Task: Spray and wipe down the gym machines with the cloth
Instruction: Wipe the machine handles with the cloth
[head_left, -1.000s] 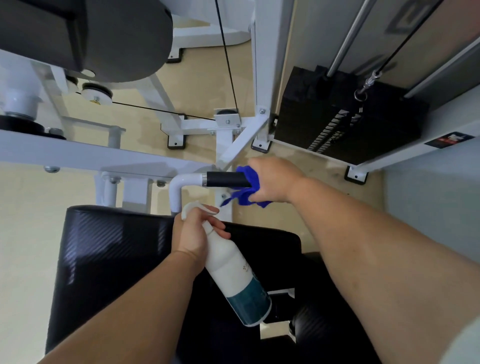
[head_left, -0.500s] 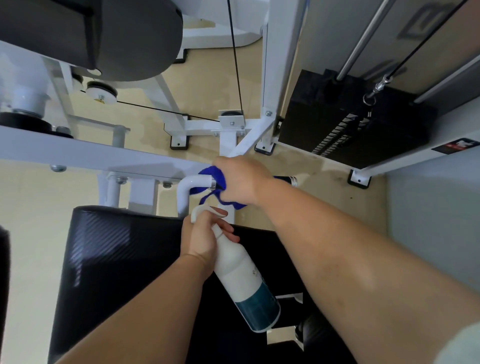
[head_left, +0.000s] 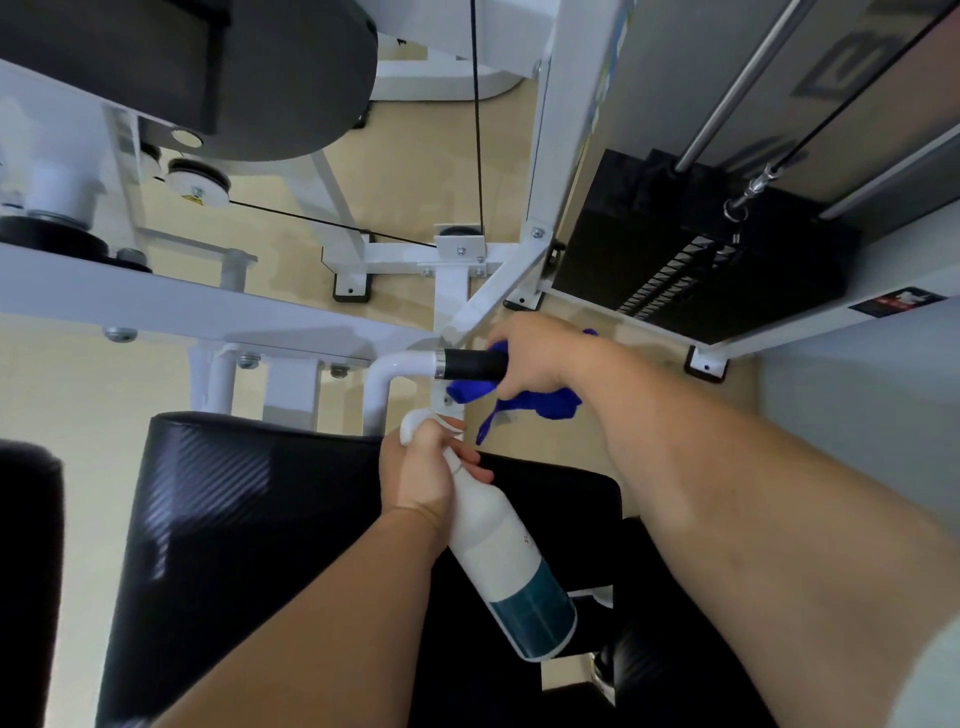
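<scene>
Blue cloth (head_left: 540, 404) was bunched in the right hand (head_left: 530, 358), which was wrapped round the outer end of the black rubber grip (head_left: 470, 365) on the machine's handle. Folds of the cloth hung below the grip, and one strip trailed down toward the far edge of the black seat pad (head_left: 249, 519). The inner half of the grip lay bare, ending at a metal collar where the white tube (head_left: 395, 364) bent down behind the seat.

The left hand (head_left: 421, 473) was clamped round the neck of the white spray bottle (head_left: 498, 540), fingers curled about it. The bottle's head sat just beneath the grip and near the tube's bend, and its teal base slanted back over the seat's far right corner. The two hands were close but apart, with the cloth's tail between them.

A white diagonal strut (head_left: 488, 301) met the frame close behind the right hand's knuckles, leaving little room there. To the right, bare tan floor (head_left: 649, 335) lay open between the handle's end and the foot of the weight stack (head_left: 675, 249). A black cable (head_left: 477, 130) ran straight up from the frame joint.
</scene>
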